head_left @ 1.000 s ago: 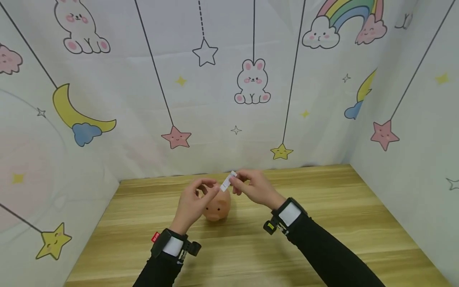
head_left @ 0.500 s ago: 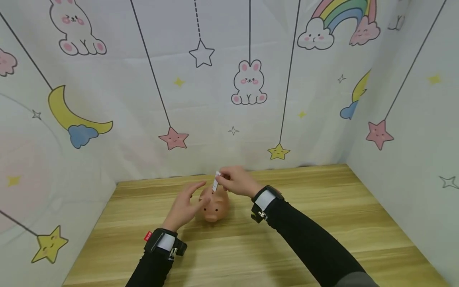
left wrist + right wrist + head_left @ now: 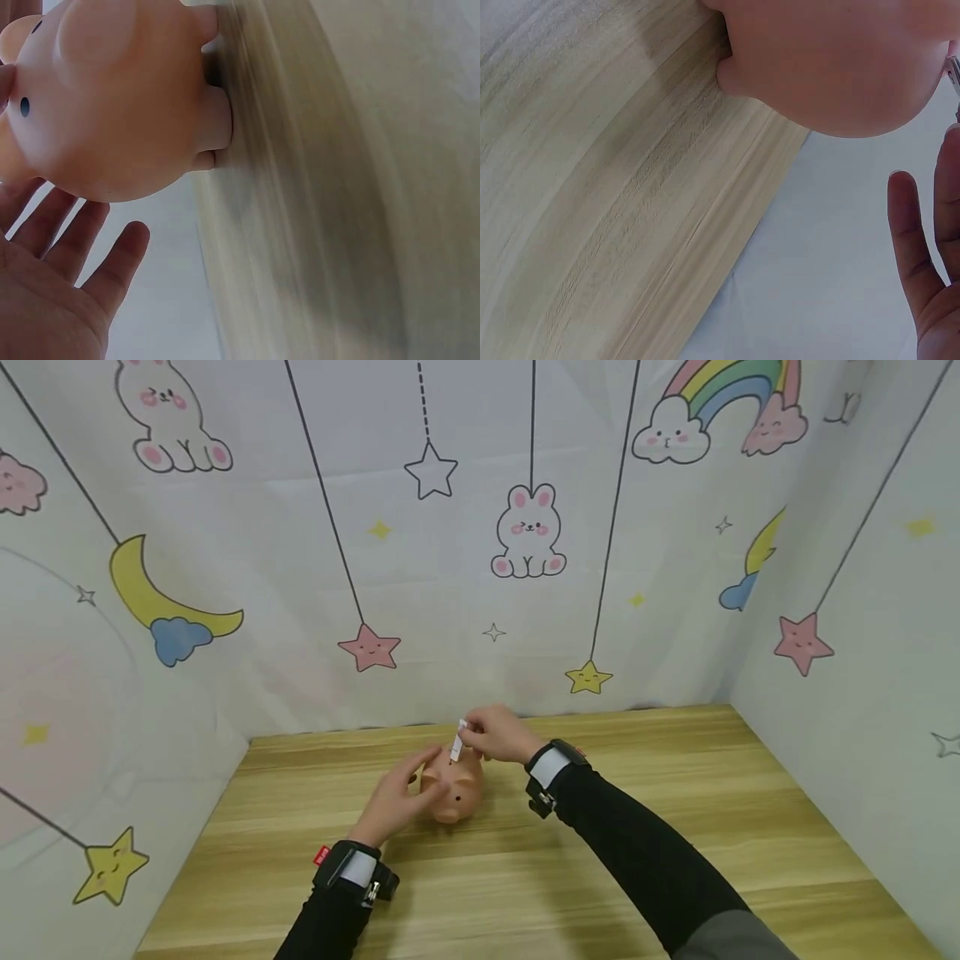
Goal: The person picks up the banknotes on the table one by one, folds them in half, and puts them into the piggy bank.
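An orange-pink piggy bank [image 3: 459,806] stands on the table, its face toward me; the left wrist view shows its round body [image 3: 142,97] and stubby feet. My left hand [image 3: 395,802] rests against its left side, thumb by the head and index finger reaching along the top. In the left wrist view the other fingers [image 3: 75,229] are spread, fairly straight, beside the body. With thumb and fingers my right hand [image 3: 501,735] pinches a narrow white paper slip [image 3: 457,745]. The slip's lower end is right at the dark slot on the bank's back.
A wood-grain table [image 3: 600,860] lies under the bank. White cloth walls [image 3: 450,552] printed with rabbits, stars and a rainbow close in the back and both sides. Each wrist wears a strapped camera [image 3: 542,797].
My right hand has brought the slip left and down from between the hands to the bank's slot, and the slip stands steeper. My left hand opened away, then came back against the bank.
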### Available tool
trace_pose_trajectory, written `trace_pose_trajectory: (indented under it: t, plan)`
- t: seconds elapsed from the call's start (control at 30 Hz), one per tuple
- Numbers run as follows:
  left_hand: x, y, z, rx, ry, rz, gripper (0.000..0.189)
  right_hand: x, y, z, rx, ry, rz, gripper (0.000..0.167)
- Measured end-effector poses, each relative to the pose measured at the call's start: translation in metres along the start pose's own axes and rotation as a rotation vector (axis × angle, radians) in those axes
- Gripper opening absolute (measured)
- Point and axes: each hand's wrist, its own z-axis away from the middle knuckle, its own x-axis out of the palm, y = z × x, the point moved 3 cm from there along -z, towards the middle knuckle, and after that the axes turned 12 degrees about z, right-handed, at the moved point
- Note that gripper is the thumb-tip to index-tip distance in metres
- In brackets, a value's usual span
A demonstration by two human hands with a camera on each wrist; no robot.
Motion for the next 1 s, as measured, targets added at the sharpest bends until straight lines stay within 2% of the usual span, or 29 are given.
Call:
trace_pose_trajectory:
  t: [0.37,0.53,0.77,1.0]
  plan:
    - [0.0,0.001,0.001,-0.016,-0.006,0.027,0.061,0.003,-0.011,-0.011,-0.024,-0.017,0.008,0.029]
    - [0.0,0.001,0.002,-0.024,-0.01,0.024,0.062,0.01,-0.013,-0.009,-0.047,0.04,0.017,0.031]
    - [0.001,0.0,0.003,-0.036,-0.01,0.024,0.063,0.019,-0.011,0.004,-0.103,0.111,0.146,0.028]
    - [0.0,-0.001,0.003,-0.04,-0.013,0.006,0.063,0.026,-0.008,0.011,-0.155,0.158,0.198,0.026]
